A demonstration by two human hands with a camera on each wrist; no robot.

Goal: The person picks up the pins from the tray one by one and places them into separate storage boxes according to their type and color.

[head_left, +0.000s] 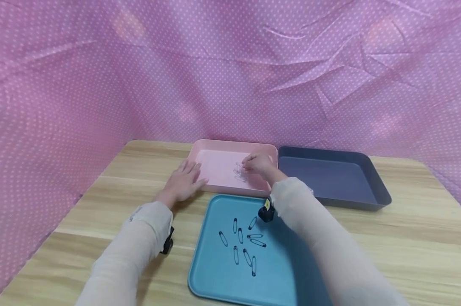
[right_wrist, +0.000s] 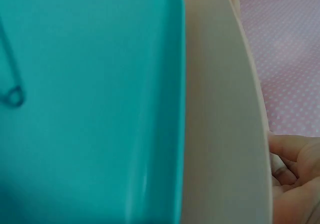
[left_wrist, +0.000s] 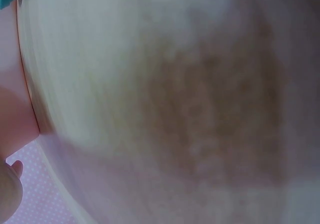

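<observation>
My left hand (head_left: 182, 182) lies with fingers spread at the near left corner of the pink tray (head_left: 215, 188). One of its fingertips peeks in at the left wrist view's lower left edge. Inside that tray, my right hand (head_left: 256, 163) reaches down with bent fingers, the fingertips right at a small heap of pale safety pins (head_left: 239, 175). In the right wrist view, its thumb and fingers (right_wrist: 295, 156) come together behind the tray wall; I cannot tell whether a pin is between them. Several dark safety pins (head_left: 240, 236) lie scattered on the blue tray (head_left: 215, 280) below.
A dark grey tray (head_left: 373, 203) stands to the right of the pink one. All three trays sit on a wood-grain table (head_left: 417, 238). Pink dotted cloth (head_left: 222, 85) hangs behind and at both sides. The right forearm crosses over the blue tray's right part.
</observation>
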